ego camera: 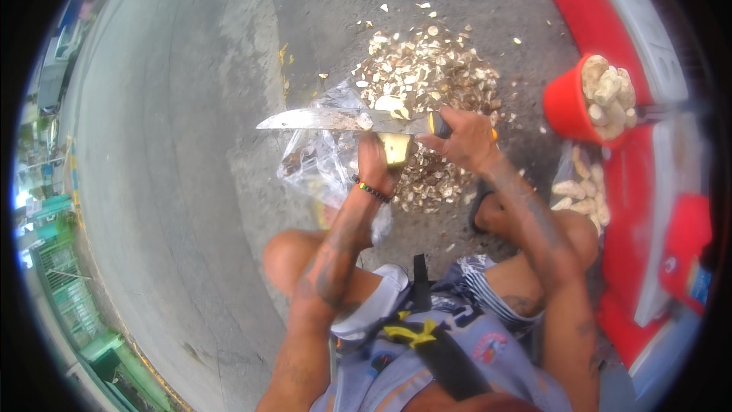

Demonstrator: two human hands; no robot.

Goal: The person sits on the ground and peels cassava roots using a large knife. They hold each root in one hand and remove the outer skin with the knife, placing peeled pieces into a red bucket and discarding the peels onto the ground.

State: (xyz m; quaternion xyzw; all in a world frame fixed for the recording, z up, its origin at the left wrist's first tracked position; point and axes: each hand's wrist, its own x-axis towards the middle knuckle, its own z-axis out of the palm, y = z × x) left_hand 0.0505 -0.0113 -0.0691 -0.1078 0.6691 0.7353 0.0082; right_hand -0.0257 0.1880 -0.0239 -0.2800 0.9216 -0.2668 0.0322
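Observation:
My right hand (466, 140) grips the black and yellow handle of a large, broad-bladed knife (320, 119). The blade points left and lies across just beyond my left hand (374, 163). In that hand is a pale yellow piece of root vegetable (396, 147) with a flat cut face turned up, close to the near edge of the blade. Pale bits cling to the metal. Beneath and beyond both hands spreads a heap of brown and white peelings (440, 71). A crumpled clear plastic bag (323, 169) lies on the ground left of the heap, partly hidden by my left hand.
To the right, a red bucket (563, 100) is heaped with pale peeled roots (609, 91). More roots (583, 189) lie in a clear bag below it. Red coolers with white lids (620, 194) line the right side. Grey pavement (171, 154) stretches left, and my bent knees flank the work.

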